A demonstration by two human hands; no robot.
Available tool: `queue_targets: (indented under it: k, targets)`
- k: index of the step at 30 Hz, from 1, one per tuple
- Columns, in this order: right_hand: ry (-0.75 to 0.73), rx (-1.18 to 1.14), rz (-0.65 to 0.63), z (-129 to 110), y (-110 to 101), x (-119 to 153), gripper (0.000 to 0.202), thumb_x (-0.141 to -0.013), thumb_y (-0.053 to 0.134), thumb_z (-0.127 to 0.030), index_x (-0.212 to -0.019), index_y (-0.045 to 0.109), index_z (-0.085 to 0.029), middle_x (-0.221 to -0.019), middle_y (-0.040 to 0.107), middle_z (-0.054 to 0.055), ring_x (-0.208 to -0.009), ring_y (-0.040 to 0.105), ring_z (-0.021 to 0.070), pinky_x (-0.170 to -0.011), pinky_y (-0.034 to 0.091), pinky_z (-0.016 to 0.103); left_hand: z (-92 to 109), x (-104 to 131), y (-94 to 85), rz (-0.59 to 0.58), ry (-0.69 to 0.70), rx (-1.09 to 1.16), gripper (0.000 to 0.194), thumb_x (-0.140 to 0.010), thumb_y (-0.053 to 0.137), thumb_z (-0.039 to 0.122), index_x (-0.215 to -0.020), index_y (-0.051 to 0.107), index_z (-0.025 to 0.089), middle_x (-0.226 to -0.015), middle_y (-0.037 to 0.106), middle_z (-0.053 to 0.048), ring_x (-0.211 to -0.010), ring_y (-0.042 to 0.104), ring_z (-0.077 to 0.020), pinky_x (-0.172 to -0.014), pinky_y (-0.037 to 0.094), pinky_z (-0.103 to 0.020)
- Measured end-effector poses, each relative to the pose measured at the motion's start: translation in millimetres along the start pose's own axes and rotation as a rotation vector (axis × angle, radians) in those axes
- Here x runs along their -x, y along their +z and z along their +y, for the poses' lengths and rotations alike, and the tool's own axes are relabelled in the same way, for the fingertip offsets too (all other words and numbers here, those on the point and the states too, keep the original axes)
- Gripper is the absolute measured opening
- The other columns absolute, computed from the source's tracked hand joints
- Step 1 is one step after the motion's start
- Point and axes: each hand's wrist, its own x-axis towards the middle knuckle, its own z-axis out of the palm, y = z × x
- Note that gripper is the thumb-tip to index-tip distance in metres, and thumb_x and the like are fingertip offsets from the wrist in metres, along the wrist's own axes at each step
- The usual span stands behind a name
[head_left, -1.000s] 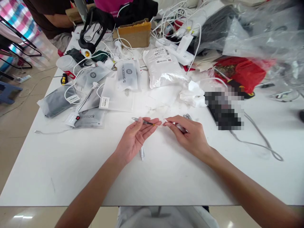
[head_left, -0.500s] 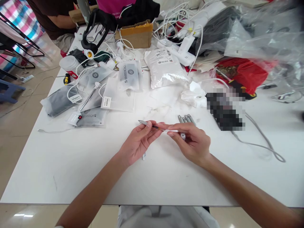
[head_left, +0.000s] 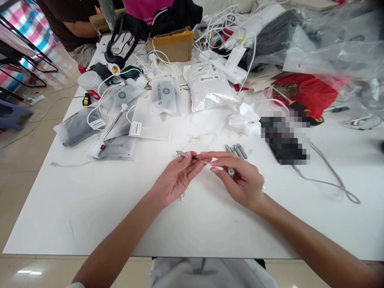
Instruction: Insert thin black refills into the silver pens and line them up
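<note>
Pinched between thumb and fingers of my left hand is a slim pen-like piece with a grey pointed end and a dark, orange-tinged middle. My right hand grips its thin white end, so the piece spans both hands above the white table. A grey tube with a round open end shows under my right fingers; whether they hold it I cannot tell. Several grey pen-shaped barrels lie just behind my right hand. A small silvery piece shows below my left hand, partly hidden.
Grey packets and a white packet lie farther back. At right are a pixelated dark object, its cable and a red bag. Tangled white cables and a cardboard box fill the back. A person sits far left.
The white end has tilted downward in my right fingers, and my right index finger has stretched toward my left fingertips. My left hand keeps its grip; the view has shifted slightly.
</note>
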Motion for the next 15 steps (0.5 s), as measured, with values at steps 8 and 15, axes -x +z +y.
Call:
queue_targets:
  k: [8, 15]
  targets:
    - [-0.078, 0.086, 0.148, 1.8, -1.7, -4.0, 0.035, -0.089, 0.075, -0.002, -0.112, 0.079, -0.029, -0.105, 0.074, 0.007, -0.082, 0.069, 0.0179, -0.046, 0.039, 0.026, -0.9, 2.9, 0.8, -0.044, -0.077, -0.083, 0.023, -0.103, 0.072, 0.038, -0.108, 0.074, 0.016, -0.121, 0.081, -0.011, -0.113, 0.08, -0.0226, -0.103, 0.062, -0.03]
    - [-0.013, 0.067, 0.132, 1.1, -1.4, 0.1, 0.035, -0.091, 0.076, -0.008, -0.118, 0.08, -0.032, -0.102, 0.076, 0.006, -0.074, 0.066, 0.0157, -0.045, 0.038, 0.026, -1.8, 2.8, -2.1, -0.096, -0.09, -0.019, 0.022, -0.107, 0.065, 0.038, -0.111, 0.072, 0.017, -0.126, 0.08, -0.011, -0.117, 0.079, -0.0234, -0.105, 0.063, -0.034]
